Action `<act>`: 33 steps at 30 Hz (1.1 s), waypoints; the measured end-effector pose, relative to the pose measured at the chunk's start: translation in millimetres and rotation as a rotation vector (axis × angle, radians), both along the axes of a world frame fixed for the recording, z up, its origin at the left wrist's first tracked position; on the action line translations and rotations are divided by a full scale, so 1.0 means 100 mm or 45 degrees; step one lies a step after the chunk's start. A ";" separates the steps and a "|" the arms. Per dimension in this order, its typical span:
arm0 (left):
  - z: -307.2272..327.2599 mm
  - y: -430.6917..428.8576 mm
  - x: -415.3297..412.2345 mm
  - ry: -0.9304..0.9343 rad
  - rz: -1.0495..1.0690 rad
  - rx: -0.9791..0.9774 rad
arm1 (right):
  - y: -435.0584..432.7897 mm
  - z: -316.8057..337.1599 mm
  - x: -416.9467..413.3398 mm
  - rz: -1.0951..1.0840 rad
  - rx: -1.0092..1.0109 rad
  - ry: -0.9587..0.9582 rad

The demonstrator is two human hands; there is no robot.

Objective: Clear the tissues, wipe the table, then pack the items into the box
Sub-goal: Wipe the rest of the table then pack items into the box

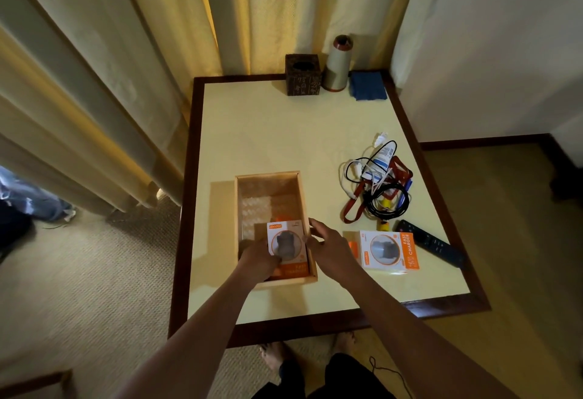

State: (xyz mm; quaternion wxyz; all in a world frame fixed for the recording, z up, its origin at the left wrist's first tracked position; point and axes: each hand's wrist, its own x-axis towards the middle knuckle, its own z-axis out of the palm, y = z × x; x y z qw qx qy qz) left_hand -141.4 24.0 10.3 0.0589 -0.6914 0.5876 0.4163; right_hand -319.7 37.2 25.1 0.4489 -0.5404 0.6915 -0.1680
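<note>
While the box (268, 174) sits open on the desk (268, 133), left of centre, my left hand (257, 261) is down in its near end. The fingers are curled round the lower left corner of a charger pack (288, 245), with the thumb over its front. The pack lies inside the box against the right wall, orange end towards me. It looks slightly tilted rather than flat, though I cannot be sure.

I judge it a light card carton, stiff along its edges, with a clear round window that would dent under a thumb. It is best held by the corners and side edges, as I have it, and slid down rather than pressed.

My right hand (329, 248) is just right of the pack, outside the box wall. Its fingers are loosely spread with the tips at the rim, and it grips nothing that I can make out.

Further right, a second pack (389, 250) lies flat on the desk, near that hand but apart from it. It should handle the same way, by its long edges. Behind it is a tangle of cables (378, 190), soft and apt to snag, so better gathered in one bunch. A remote (429, 244) lies at the right edge, just beside the second pack.
</note>
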 end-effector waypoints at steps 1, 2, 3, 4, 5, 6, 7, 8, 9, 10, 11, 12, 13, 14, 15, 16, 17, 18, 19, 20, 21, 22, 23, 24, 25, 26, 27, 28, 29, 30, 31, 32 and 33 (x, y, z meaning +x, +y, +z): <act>0.04 0.01 0.01 0.000 -0.006 0.005 | 0.00 0.01 -0.01 0.015 0.007 0.003; 0.05 0.01 0.01 -0.003 -0.022 -0.004 | -0.01 0.02 -0.03 0.026 0.017 0.003; 0.07 0.03 0.02 -0.005 -0.072 -0.037 | -0.01 0.02 -0.07 0.029 0.024 0.005; 0.08 0.04 0.03 0.005 -0.096 -0.076 | -0.01 0.03 -0.11 0.022 0.015 0.010; 0.07 0.05 0.05 0.025 -0.087 -0.127 | 0.00 0.04 -0.17 0.016 -0.013 0.031; 0.10 0.09 0.06 0.054 -0.065 -0.178 | 0.01 0.04 -0.25 0.017 -0.058 0.072; 0.16 0.13 0.08 0.099 -0.016 -0.237 | 0.03 0.04 -0.34 0.039 -0.114 0.140; 0.23 0.17 0.11 0.124 0.041 -0.326 | 0.05 0.03 -0.45 0.087 -0.159 0.233; 0.30 0.22 0.15 0.146 0.115 -0.430 | 0.08 0.03 -0.57 0.171 -0.176 0.359; 0.34 0.27 0.20 0.162 0.196 -0.524 | 0.10 0.03 -0.69 0.267 -0.155 0.504; 0.38 0.32 0.26 0.171 0.263 -0.633 | 0.12 0.03 -0.80 0.364 -0.113 0.654; 0.38 0.37 0.34 0.163 0.325 -0.710 | 0.13 0.02 -0.90 0.457 -0.068 0.789; 0.37 0.41 0.41 0.154 0.389 -0.750 | 0.14 0.00 -0.98 0.534 -0.024 0.890; 0.34 0.44 0.47 0.144 0.449 -0.743 | 0.16 -0.03 -1.03 0.584 0.015 0.953; 0.31 0.47 0.52 0.146 0.497 -0.696 | 0.17 -0.06 -1.07 0.611 0.046 0.990; 0.26 0.49 0.56 0.169 0.534 -0.627 | 0.19 -0.10 -1.10 0.627 0.069 1.004; 0.23 0.52 0.58 0.199 0.547 -0.552 | 0.20 -0.11 -1.10 0.637 0.079 1.011; 0.18 0.55 0.58 0.227 0.535 -0.490 | 0.21 -0.14 -1.11 0.643 0.072 1.018; 0.16 0.58 0.58 0.252 0.517 -0.440 | 0.21 -0.15 -1.11 0.647 0.052 1.027; 0.13 0.61 0.57 0.277 0.509 -0.410 | 0.21 -0.15 -1.12 0.642 0.030 1.024; 0.12 0.63 0.57 0.294 0.516 -0.391 | 0.20 -0.15 -1.13 0.633 0.002 1.017; 0.10 0.64 0.56 0.303 0.528 -0.386 | 0.19 -0.15 -1.14 0.631 -0.026 1.015; 0.12 0.64 0.55 0.307 0.534 -0.385 | 0.18 -0.15 -1.15 0.637 -0.050 1.019; 0.13 0.65 0.55 0.316 0.536 -0.386 | 0.17 -0.15 -1.17 0.645 -0.066 1.014; 0.13 0.64 0.55 0.316 0.535 -0.382 | 0.17 -0.15 -1.17 0.646 -0.069 0.994; 0.13 0.65 0.55 0.313 0.533 -0.380 | 0.17 -0.14 -1.17 0.633 -0.062 0.956; 0.14 0.65 0.54 0.308 0.531 -0.375 | 0.17 -0.12 -1.16 0.604 -0.053 0.905; 0.13 0.64 0.55 0.307 0.528 -0.373 | 0.18 -0.08 -1.14 0.560 -0.057 0.842; 0.13 0.64 0.56 0.306 0.520 -0.374 | 0.18 -0.03 -1.12 0.505 -0.068 0.777; 0.11 0.63 0.57 0.305 0.510 -0.370 | 0.17 0.03 -1.08 0.446 -0.100 0.713; 0.11 0.63 0.57 0.298 0.502 -0.361 | 0.17 0.11 -1.05 0.377 -0.138 0.645; 0.12 0.62 0.58 0.289 0.499 -0.353 | 0.15 0.19 -1.01 0.300 -0.179 0.564; 0.13 0.62 0.59 0.274 0.504 -0.348 | 0.13 0.29 -0.98 0.224 -0.209 0.482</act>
